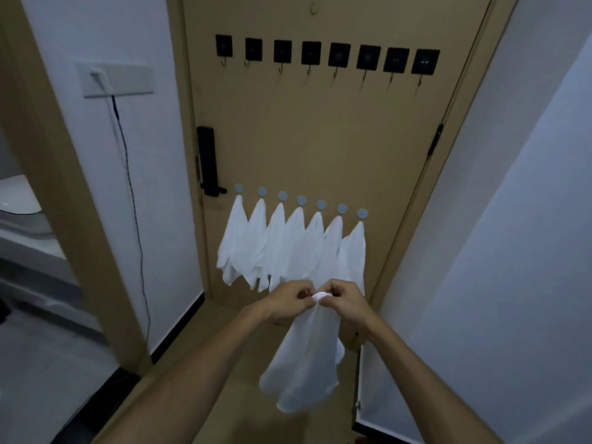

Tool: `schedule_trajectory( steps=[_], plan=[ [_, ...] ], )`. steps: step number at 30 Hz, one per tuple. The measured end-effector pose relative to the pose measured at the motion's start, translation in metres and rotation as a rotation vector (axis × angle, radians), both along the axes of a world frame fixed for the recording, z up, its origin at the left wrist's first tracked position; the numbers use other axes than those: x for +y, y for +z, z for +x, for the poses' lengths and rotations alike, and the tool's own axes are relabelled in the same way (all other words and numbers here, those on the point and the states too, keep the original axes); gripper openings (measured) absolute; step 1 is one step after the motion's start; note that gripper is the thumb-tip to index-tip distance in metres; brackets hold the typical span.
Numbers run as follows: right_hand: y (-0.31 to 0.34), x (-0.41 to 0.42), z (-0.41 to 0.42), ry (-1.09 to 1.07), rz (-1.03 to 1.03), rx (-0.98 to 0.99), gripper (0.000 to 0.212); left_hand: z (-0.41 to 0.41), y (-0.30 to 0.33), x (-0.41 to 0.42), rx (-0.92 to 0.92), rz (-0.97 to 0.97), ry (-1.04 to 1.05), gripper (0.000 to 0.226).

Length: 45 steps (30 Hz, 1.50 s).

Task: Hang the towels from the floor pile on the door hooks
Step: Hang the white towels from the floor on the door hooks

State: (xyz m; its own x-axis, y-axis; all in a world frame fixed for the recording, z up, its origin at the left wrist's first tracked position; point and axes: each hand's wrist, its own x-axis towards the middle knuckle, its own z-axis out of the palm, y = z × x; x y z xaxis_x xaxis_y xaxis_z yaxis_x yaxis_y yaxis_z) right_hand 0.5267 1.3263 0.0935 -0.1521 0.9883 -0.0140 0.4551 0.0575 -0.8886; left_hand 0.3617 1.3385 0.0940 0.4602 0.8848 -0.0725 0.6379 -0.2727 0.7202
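**At the door: a small pinch, and only high hooks left**

Before the tan wooden door (pixel 320 139), both hands are raised together at waist height, pinching the bunched corner of one white cloth towel (pixel 304 357). The left hand (pixel 288 299) and the right hand (pixel 344 301) meet at that corner, each grip narrow and closed on the fabric, fingertips almost touching, while the rest of the towel hangs free below them, clear of the door

Behind the hands, seven white towels (pixel 288 248) hang side by side from the lower row of round grey hooks (pixel 301 200), one to each, so that row looks full. Above it runs a row of eight black square hooks (pixel 323 56) with thin metal prongs, all bare. The floor pile is out of view, so how many towels remain cannot be told

The risks, as I judge them:

- The hold is on a small wad of cloth; if either pinch loosens while the corner is being shaped, the towel's hanging weight may pull it out and drop it to the floor
- Only the high black hooks appear free, and their prongs are thin; a thick bunch may sit on the tip rather than behind it and slide off once released
- Reaching up past the hung towels, a forearm or the trailing cloth could brush one and lift it off its round hook
- Whether this towel has a loop is not visible
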Motion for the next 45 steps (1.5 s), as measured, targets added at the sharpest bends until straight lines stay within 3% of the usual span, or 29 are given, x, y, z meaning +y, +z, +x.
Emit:
schedule_trajectory(
  steps=[8,12,17,22,26,32,42,45],
  plan=[
    [0.000,0.080,-0.051,0.124,-0.040,-0.105,0.009,-0.057,-0.002,0.067,-0.035,0.063,0.216,0.014],
    [-0.005,0.131,-0.083,0.157,0.069,-0.259,0.011,-0.086,-0.003,0.105,-0.012,0.074,0.273,0.016],
    [-0.003,0.200,-0.125,0.188,0.199,-0.301,0.011,-0.118,-0.008,0.178,0.080,0.099,0.222,0.014],
    [0.003,0.276,-0.141,0.203,0.120,-0.285,0.012,-0.142,-0.002,0.267,0.149,0.142,0.197,0.029],
    [0.004,0.332,-0.142,0.247,0.093,-0.340,0.019,-0.154,0.009,0.322,0.145,0.148,0.183,0.026],
    [0.013,0.404,-0.171,0.253,0.313,-0.428,0.022,-0.182,0.023,0.389,0.114,0.163,0.218,0.025],
    [0.109,0.539,-0.234,0.078,0.444,-0.421,0.032,-0.239,0.107,0.519,0.091,0.425,0.275,0.025],
    [0.150,0.576,-0.253,0.027,0.522,-0.373,0.020,-0.258,0.141,0.559,0.025,0.511,0.295,0.027]
  ],
)
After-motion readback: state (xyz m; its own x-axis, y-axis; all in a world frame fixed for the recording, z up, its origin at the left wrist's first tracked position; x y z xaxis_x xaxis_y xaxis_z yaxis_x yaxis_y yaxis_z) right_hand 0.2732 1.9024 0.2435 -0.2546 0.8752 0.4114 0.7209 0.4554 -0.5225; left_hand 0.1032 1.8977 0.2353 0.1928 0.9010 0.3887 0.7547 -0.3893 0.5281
